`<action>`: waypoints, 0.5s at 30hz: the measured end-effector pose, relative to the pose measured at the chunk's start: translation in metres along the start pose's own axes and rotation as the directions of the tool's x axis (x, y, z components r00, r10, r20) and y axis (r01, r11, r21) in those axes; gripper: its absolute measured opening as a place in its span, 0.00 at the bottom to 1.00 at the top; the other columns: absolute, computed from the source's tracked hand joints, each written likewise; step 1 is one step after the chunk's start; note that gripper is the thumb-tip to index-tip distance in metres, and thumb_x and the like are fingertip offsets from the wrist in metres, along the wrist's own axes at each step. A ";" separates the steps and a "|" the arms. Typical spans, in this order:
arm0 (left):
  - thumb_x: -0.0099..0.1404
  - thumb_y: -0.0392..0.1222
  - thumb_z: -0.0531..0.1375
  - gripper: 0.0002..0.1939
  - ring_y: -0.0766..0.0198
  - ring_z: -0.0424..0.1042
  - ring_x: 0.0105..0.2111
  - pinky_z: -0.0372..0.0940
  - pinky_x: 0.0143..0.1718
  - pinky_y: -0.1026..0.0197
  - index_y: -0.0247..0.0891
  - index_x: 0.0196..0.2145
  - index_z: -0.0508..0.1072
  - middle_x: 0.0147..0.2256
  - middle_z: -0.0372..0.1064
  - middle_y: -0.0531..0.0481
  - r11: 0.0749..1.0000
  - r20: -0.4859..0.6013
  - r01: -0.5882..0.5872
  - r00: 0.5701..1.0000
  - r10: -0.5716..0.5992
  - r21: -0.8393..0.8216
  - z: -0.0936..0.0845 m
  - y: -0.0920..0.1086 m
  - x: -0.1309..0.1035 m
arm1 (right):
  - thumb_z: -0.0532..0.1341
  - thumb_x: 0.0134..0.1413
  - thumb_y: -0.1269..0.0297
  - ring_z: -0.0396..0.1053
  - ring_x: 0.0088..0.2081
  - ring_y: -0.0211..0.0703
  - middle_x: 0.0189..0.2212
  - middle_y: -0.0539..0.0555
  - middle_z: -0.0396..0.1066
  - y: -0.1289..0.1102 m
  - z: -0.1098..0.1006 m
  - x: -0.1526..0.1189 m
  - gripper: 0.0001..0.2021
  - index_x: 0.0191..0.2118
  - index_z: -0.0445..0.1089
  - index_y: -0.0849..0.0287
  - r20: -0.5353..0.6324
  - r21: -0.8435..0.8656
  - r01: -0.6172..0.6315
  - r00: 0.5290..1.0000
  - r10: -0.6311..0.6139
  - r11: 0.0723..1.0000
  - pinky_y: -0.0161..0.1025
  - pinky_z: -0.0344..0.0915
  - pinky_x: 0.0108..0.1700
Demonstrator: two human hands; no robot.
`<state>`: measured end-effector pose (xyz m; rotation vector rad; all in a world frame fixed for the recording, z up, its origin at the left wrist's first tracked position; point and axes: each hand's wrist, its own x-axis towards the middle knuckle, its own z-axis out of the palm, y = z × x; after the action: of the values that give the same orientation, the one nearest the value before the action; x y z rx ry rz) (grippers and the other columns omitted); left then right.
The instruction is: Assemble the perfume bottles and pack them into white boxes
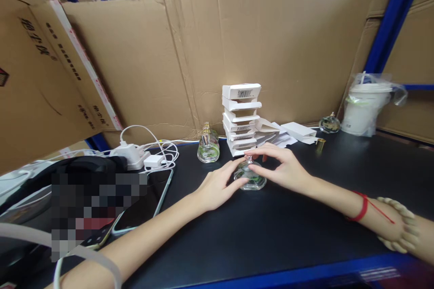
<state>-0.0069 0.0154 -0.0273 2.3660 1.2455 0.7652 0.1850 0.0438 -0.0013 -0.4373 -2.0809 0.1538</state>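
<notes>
A clear, flattened glass perfume bottle (255,184) with green decoration stands upright on the black table. My left hand (220,183) is closed around its left side, with the thumb across the front. My right hand (280,165) is at the bottle's top, its thumb and fingers around the small metallic spray neck (250,159). The fingers hide part of the neck and the shoulders. Behind the bottle rises a stack of small white cartons (240,119), several with open flaps. Left of the stack, more perfume bottles (208,150) stand in a row.
A gold cap (320,145) sits at the right, near another bottle (329,123) and a bagged white cup (366,106). White cartons lie flat (298,132). On the left are a phone (144,201), white chargers (129,154) and cables. Cardboard walls (288,45) enclose the table.
</notes>
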 end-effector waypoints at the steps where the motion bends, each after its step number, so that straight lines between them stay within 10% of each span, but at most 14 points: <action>1: 0.65 0.51 0.49 0.25 0.61 0.66 0.47 0.60 0.50 0.59 0.45 0.59 0.54 0.50 0.64 0.51 1.000 -0.002 -0.002 1.000 0.002 -0.002 0.000 0.000 0.000 | 0.63 0.47 0.71 0.67 0.31 0.34 0.31 0.52 0.73 0.000 0.000 0.000 0.11 0.40 0.71 0.64 -0.003 -0.008 0.007 1.000 -0.007 1.000 0.31 0.67 0.30; 15: 0.65 0.53 0.48 0.25 0.62 0.68 0.38 0.63 0.44 0.59 0.45 0.58 0.56 0.40 0.67 0.51 1.000 0.002 0.002 1.000 -0.002 0.017 -0.001 0.001 0.000 | 0.62 0.49 0.63 0.69 0.33 0.36 0.33 0.52 0.74 0.005 -0.007 0.001 0.15 0.43 0.70 0.63 0.023 -0.153 0.123 0.992 -0.120 0.981 0.36 0.67 0.36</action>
<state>-0.0066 0.0150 -0.0259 2.3784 1.2577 0.7539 0.1914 0.0482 0.0015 -0.4012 -2.1344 -0.0771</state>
